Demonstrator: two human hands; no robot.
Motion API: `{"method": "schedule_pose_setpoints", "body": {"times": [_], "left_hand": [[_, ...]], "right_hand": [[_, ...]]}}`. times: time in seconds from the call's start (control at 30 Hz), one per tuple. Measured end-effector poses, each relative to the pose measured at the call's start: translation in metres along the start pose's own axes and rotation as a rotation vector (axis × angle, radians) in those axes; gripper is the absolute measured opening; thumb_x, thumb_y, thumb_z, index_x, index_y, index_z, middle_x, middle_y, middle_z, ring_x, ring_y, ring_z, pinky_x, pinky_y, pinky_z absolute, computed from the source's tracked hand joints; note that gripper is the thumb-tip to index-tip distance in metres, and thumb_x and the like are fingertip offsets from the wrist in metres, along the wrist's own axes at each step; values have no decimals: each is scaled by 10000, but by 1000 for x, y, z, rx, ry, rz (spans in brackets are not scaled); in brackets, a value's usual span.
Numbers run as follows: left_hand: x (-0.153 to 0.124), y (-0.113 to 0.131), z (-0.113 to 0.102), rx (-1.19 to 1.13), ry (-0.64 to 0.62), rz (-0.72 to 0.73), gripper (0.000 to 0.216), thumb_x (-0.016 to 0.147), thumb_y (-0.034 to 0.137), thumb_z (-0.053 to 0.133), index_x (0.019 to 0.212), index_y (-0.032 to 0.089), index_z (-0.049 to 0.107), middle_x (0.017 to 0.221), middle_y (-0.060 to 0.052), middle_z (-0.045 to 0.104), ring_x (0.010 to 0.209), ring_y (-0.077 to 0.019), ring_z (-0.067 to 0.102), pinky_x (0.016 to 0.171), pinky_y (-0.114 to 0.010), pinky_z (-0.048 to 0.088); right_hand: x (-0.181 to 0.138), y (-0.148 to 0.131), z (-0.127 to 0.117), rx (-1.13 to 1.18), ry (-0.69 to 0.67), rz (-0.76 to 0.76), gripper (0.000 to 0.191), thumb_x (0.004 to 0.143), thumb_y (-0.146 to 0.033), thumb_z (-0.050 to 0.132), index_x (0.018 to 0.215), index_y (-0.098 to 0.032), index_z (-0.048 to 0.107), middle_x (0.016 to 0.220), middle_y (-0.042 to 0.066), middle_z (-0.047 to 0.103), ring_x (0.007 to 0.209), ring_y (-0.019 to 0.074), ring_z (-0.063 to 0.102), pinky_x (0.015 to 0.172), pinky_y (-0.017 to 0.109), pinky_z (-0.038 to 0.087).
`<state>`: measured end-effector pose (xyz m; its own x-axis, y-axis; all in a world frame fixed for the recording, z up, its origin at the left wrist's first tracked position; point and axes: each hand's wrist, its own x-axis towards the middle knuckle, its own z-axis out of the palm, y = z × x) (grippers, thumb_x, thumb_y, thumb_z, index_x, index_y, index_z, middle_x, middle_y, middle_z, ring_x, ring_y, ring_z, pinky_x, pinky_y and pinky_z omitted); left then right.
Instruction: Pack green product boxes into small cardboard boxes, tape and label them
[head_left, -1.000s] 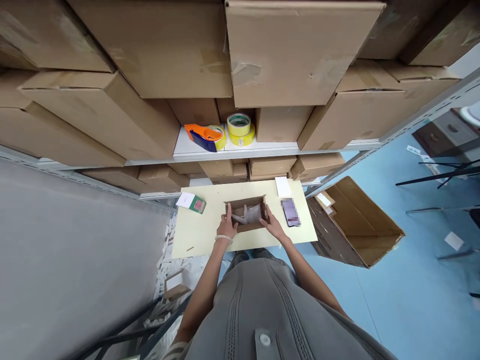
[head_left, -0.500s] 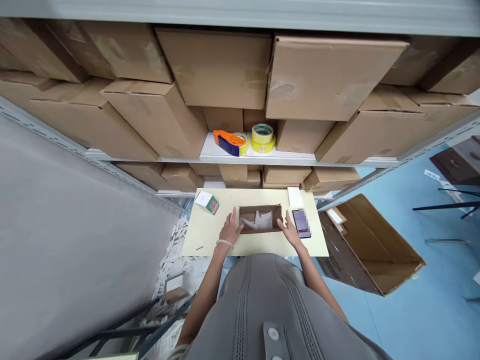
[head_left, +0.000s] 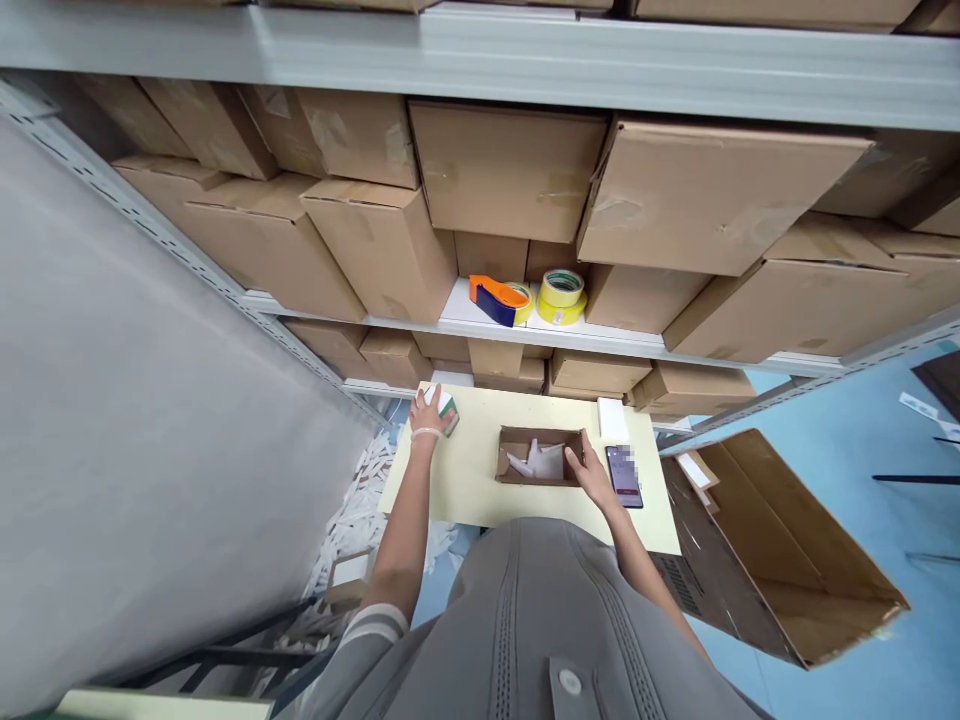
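On the pale yellow table, my left hand [head_left: 426, 412] has its fingers over a small white and green box [head_left: 448, 410] and grips it near the far left corner. My right hand [head_left: 592, 476] holds the right wall of an open cardboard box [head_left: 517, 436], its thumb at the rim. Inside that box lies white crumpled packing material [head_left: 546, 461]. Just right of my right hand, a smartphone [head_left: 624, 477] lies face up, its screen lit. Behind the phone is a flat white box [head_left: 612, 418].
Metal shelving [head_left: 480, 62] packed with cardboard boxes rises beyond the table [head_left: 465, 490]. An orange and blue tape dispenser [head_left: 496, 300] and stacked yellow tape rolls [head_left: 561, 298] sit on one shelf. A large open carton [head_left: 795, 540] stands right; paper scraps [head_left: 352, 510] cover the floor left.
My left hand has left the cardboard box's left side and reached forward-left onto the small white and green box. My right hand stays at the cardboard box. The camera view has shifted.
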<state>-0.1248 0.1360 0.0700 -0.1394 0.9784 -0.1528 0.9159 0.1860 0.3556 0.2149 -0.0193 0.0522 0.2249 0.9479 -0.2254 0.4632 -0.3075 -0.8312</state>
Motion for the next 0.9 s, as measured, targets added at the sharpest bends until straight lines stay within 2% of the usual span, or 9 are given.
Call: {"method": "schedule_pose_setpoints", "body": {"times": [0.13,0.33,0.47,0.53,0.6,0.73,0.8,0.9], "left_hand": [[3,-10,6,-76,49,32,699,798,290,652,1448,292,396,1397,-158,417,1240,-337,445,1011,-427,398],[-14,-29,5,-241,167,3,678,762,285,689,1403,217,475,1264,-146,505,1233,-298,473,1071,-421,355],[-44,-37,-15,-572,352,-94,762,720,303,732,1416,177,450,1267,-126,561,1254,-256,480,1097,-395,356],[-64,-34,-31,-738,354,-127,810,718,386,748,1437,217,417,1365,-102,531,1282,-249,476,1119,-401,333],[-84,-23,-47,-939,316,-149,830,719,428,755,1447,255,397,1449,-67,476,1308,-236,464,1119,-377,340],[-115,16,-63,-1319,69,-159,851,719,392,766,1460,314,356,1486,-38,433,1299,-258,483,996,-389,492],[-125,39,-58,-1400,-71,-182,820,710,362,778,1436,325,400,1461,-42,466,1290,-264,494,961,-384,520],[-138,69,-39,-1431,-234,-225,799,681,309,808,1400,327,459,1436,-42,494,1271,-264,514,938,-362,537]], "right_hand": [[-4,6,1,19,9,-11,830,858,-644,426,1531,-222,186,1564,89,275,1438,259,260,1177,456,203],[-9,6,-2,35,24,42,815,857,-631,435,1517,-191,247,1540,109,325,1427,267,286,1179,452,204],[-12,3,-4,50,43,46,770,861,-626,439,1501,-222,294,1527,89,355,1421,266,300,1173,468,218],[-15,-3,-7,52,76,29,756,867,-627,436,1497,-229,306,1529,87,353,1421,265,300,1171,476,220],[-18,-13,-12,58,106,1,749,873,-629,432,1494,-229,313,1533,87,344,1423,261,298,1172,476,215],[-22,-42,-17,143,90,-62,725,881,-632,434,1485,-243,335,1543,66,327,1423,241,298,1177,449,210],[-23,-57,-17,228,56,-87,699,880,-638,438,1464,-259,376,1531,45,355,1426,226,292,1185,423,193],[-24,-71,-13,360,41,-68,687,863,-665,447,1422,-266,440,1486,33,429,1412,224,319,1178,396,212]]}}
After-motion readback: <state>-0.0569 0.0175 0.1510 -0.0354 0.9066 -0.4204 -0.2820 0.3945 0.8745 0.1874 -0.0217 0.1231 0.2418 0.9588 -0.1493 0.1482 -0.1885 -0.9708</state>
